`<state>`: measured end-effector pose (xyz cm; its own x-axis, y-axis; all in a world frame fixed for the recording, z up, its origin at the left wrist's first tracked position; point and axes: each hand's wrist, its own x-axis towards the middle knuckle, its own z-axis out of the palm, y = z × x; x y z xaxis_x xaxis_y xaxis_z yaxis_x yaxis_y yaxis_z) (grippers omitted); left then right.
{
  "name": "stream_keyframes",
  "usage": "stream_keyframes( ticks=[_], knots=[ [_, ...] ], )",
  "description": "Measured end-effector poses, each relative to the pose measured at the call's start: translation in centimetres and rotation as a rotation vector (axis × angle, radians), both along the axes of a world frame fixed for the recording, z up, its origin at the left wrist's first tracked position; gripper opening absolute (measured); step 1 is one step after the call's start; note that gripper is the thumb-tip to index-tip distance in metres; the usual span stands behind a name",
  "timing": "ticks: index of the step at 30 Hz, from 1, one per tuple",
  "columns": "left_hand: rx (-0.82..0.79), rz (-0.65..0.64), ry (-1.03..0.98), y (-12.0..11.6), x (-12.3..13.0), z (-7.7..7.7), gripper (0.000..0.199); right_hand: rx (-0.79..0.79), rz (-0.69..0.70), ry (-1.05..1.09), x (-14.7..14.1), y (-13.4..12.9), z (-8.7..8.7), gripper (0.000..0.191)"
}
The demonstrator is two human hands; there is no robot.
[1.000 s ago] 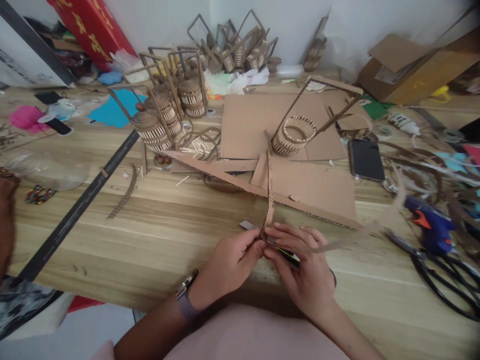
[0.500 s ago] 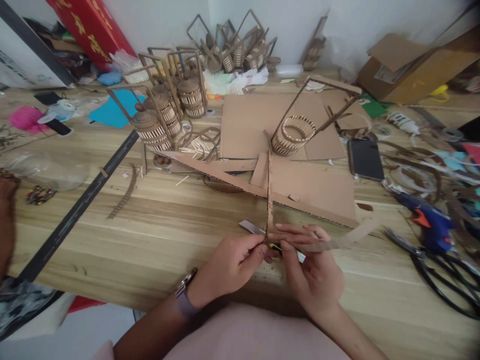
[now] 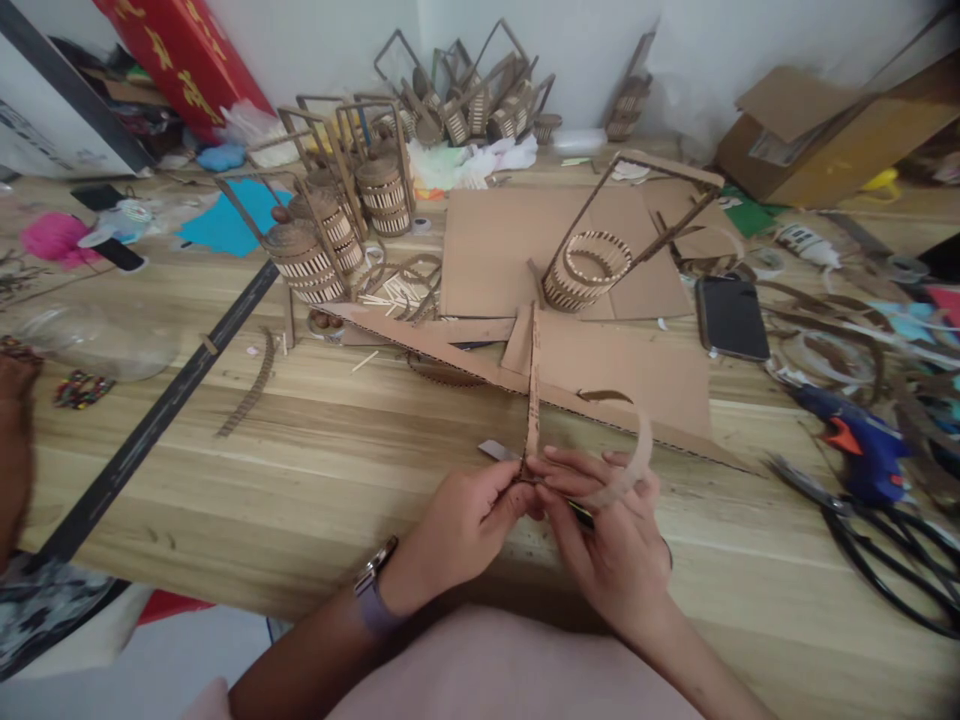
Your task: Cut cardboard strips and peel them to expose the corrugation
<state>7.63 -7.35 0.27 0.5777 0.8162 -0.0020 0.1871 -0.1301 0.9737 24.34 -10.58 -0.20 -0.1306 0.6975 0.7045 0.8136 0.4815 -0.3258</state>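
Note:
My left hand (image 3: 472,520), with a watch at its wrist, pinches the near end of a narrow corrugated cardboard strip (image 3: 534,380). The strip runs away from me over a larger cardboard piece. My right hand (image 3: 611,525) is closed against the same end, its fingertips on a thin brown paper strip (image 3: 639,440) that curls up and back over the fingers. Beneath both hands is a cutter knife (image 3: 499,451); its blade shows on the left, most of its handle is hidden. Beyond the strip stands a small round basket (image 3: 589,272) with a tall cardboard handle.
Scissors (image 3: 862,540), a blue glue gun (image 3: 855,440) and a phone (image 3: 731,318) lie on the right. Flat cardboard (image 3: 495,240) covers the middle. Several lidded baskets (image 3: 304,260) stand at the back left. Another person's arm (image 3: 15,450) rests at the left edge.
The paper strip, stretched out to the right before, now curls upward over my right hand. Both hands and the near end of the cardboard strip have shifted slightly left.

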Motion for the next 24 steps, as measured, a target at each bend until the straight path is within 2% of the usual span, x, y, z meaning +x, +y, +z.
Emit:
stream_keyframes(
  ticks=[4, 9, 14, 18, 24],
  knots=[
    [-0.017, -0.049, -0.038, -0.02, -0.02, -0.09, 0.03, 0.011, 0.004, 0.044, 0.34, 0.06, 0.05, 0.013],
    [-0.098, -0.095, -0.051, -0.03, 0.03, 0.1, 0.032, -0.032, -0.011, 0.195, 0.6, 0.15, -0.15, 0.013],
    [-0.181, -0.025, -0.027, 0.05, 0.04, 0.08, 0.031, -0.036, 0.036, 0.078, 0.33, -0.19, -0.18, 0.013],
    [-0.1, -0.014, 0.012, 0.31, -0.08, -0.01, 0.035, -0.045, 0.008, 0.024, 0.15, -0.22, -0.48, 0.009],
    [-0.085, -0.019, 0.009, 0.18, 0.08, 0.14, 0.031, -0.002, 0.011, -0.002, 0.04, -0.1, -0.24, 0.016]
  ],
)
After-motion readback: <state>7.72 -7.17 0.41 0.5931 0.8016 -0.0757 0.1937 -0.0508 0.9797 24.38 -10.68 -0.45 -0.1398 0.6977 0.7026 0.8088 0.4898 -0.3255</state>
